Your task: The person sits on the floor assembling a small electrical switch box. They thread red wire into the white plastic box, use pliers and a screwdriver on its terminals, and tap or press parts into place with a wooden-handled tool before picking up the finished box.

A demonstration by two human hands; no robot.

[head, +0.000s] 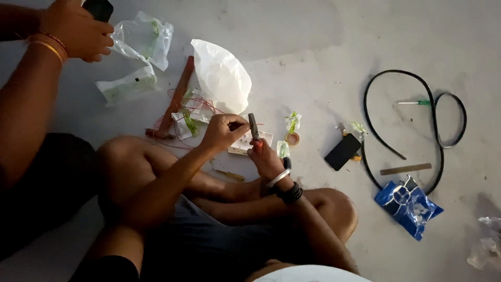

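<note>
- At the far left another person's hand (78, 32), with bangles at the wrist, holds a dark phone (98, 8) above the floor (323, 47).
- Just right of it lie clear plastic packets (141, 39), a reddish-brown strip (175, 99), thin red wire (180, 112) and a white plastic bag (222, 75).
- The left hand (223, 131) is curled, its fingertips pinched at the top of a pair of pliers (253, 128); what it pinches is too small to tell.
- The right hand (267, 159), just right and nearer, grips the pliers' red handles; the tool stands upright between both hands.
- A white switch plate (245, 143) lies on the floor directly behind the hands, partly hidden by them.
- Further right lie a small tape roll (293, 138), a second dark phone (343, 152), a looped black cable (433, 115), a green-handled screwdriver (417, 102), a flat metal strip (405, 168) and a blue packet (408, 205).
</note>
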